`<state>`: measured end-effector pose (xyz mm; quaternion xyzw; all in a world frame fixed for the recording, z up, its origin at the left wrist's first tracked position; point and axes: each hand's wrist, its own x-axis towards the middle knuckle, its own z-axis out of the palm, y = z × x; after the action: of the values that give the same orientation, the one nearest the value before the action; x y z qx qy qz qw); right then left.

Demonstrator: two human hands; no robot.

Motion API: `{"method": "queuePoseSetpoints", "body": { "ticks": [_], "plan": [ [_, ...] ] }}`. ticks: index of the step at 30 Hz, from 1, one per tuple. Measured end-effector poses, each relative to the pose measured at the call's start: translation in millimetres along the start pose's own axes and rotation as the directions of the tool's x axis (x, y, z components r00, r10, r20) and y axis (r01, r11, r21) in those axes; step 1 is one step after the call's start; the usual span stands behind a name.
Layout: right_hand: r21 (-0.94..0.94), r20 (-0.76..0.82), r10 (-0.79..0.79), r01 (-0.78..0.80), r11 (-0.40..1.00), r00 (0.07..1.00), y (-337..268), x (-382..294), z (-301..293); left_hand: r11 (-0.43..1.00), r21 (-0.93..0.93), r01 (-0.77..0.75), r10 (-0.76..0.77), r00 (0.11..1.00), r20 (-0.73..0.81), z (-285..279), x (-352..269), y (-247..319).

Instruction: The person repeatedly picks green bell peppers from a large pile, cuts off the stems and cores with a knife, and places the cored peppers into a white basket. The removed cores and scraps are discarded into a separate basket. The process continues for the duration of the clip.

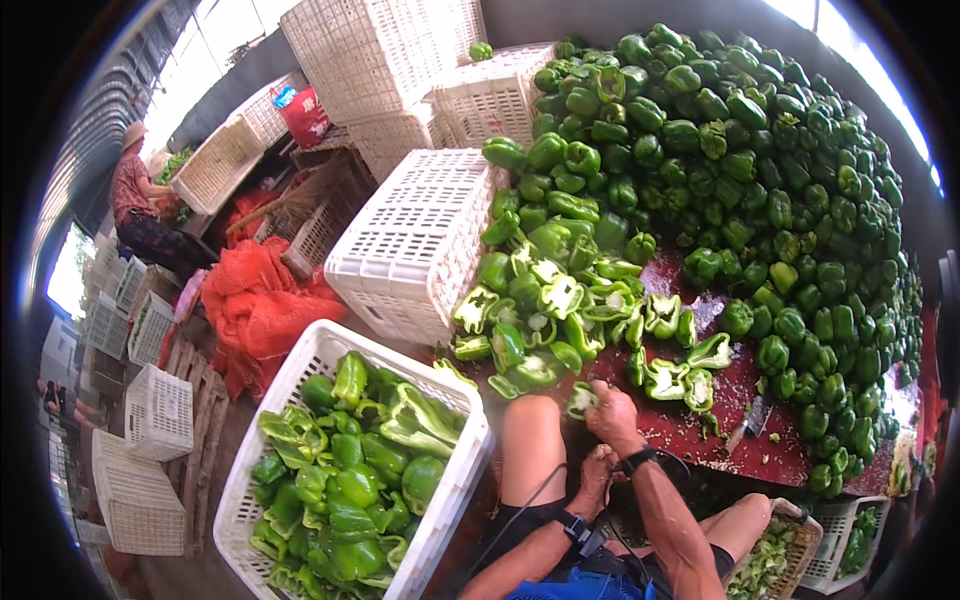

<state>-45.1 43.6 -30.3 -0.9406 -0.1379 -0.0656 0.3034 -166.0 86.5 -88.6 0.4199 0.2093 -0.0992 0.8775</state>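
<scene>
My right hand (613, 412) grips a cut piece of green bell pepper (580, 400) at the near edge of a red tabletop (776, 454). Below it, my left hand (597, 476) is curled close to the right wrist, beside a black wristband (636, 459); whether its fingers hold anything cannot be made out. Halved green bell peppers (671, 381), pale insides showing, lie just beyond my right hand. A knife (748, 426) rests on the tabletop to the right among scattered seeds. Left of my knee, a white plastic crate (319, 345) holds many cut peppers.
A large heap of whole green bell peppers (750, 150) covers the table's far side. An upturned white crate (409, 225) and stacked crates (375, 56) stand beyond. Red mesh sacks (251, 300) lie left. A person (139, 195) works far left. A basket of trimmings (802, 536) sits by my right knee.
</scene>
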Motion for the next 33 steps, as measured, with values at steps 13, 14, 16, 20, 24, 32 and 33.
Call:
{"method": "queuePoseSetpoints", "body": {
  "ticks": [13,14,16,20,24,32,33],
  "plan": [
    [0.27,0.287,0.431,-0.504,0.82,0.855,-17.6,-94.4,-85.0,0.935,0.249,-0.254,0.243,0.967,0.076,22.6,-9.5,43.5],
    [0.202,0.182,0.367,-0.4,0.894,0.912,-18.2,-98.6,-83.1,0.903,0.313,-0.295,0.279,0.955,0.097,23.2,-13.5,45.9],
    [0.047,0.201,0.36,-0.376,0.925,0.911,-17.3,-104.0,-81.9,0.841,0.45,-0.301,0.29,0.952,0.095,28.0,-17.3,49.8],
    [-0.051,-0.01,0.206,-0.206,0.977,0.979,-8.8,-113.0,-86.0,0.754,0.502,-0.423,0.333,0.905,0.263,34.4,-19.2,53.4],
    [-0.078,-0.047,0.213,-0.216,0.973,0.976,-0.2,-123.0,-84.4,0.595,0.566,-0.57,0.338,0.817,0.467,31.4,-13.5,51.0],
    [-0.159,0.036,0.209,-0.201,0.967,0.977,9.1,-131.1,-78.2,0.501,0.554,-0.665,0.316,0.737,0.598,25.5,-11.7,44.6],
    [-0.106,0.021,0.172,-0.169,0.98,0.985,11.9,-131.3,-79.2,0.803,0.452,-0.388,0.161,0.872,0.462,26.9,-12.5,44.3]
  ]
}}
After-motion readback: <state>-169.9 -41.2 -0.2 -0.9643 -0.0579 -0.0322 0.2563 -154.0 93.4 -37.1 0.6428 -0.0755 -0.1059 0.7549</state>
